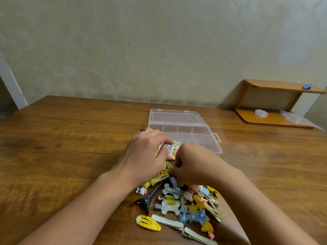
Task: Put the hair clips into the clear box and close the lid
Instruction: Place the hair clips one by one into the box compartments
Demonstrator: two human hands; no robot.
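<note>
A clear plastic box (208, 137) with dividers stands open on the wooden table, its lid (175, 116) laid back toward the wall. My left hand (145, 154) hovers at the box's near left corner, fingers curled down over small pale clips (174, 150) there. My right hand (192, 163) is beside it, fingers curled at the near edge of the box; what it holds is hidden. A pile of colourful hair clips (184, 204) lies in front of the box, between my forearms, with a black clip (150, 196) and a yellow snap clip (148, 222).
The wooden table (70, 147) runs to a patterned wall. A small wooden shelf (276, 103) at the back right holds a tape roll (261, 113), a plastic bag (293, 117) and a blue binder clip (307, 87).
</note>
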